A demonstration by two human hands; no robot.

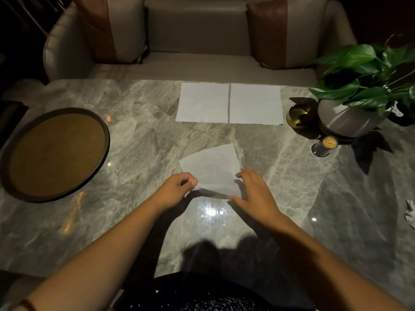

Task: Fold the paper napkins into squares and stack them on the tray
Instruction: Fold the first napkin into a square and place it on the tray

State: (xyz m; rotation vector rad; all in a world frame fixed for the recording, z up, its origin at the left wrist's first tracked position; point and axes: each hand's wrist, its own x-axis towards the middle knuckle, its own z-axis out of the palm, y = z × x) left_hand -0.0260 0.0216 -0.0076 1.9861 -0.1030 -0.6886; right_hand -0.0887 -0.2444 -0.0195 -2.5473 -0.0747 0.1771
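A white paper napkin (pixel 212 169) lies skewed on the marble table (pixel 139 149) in front of me, its near edge lifted off the surface. My left hand (pixel 177 189) pinches the napkin's near left corner. At the napkin's near right side, my right hand (pixel 253 194) has its fingers and thumb spread around the edge. Two more napkins lie flat side by side at the table's far edge, a left one (pixel 203 102) and a right one (pixel 256 104). A round brown tray (pixel 56 153) with a dark rim sits at the left, with nothing on it.
A potted green plant (pixel 363 97) stands at the far right, with a brass ashtray (pixel 298 117) and a small toothpick holder (pixel 325 145) beside it. A crumpled bit of paper (pixel 411 213) lies at the right edge. A cushioned sofa (pixel 197 41) runs behind the table.
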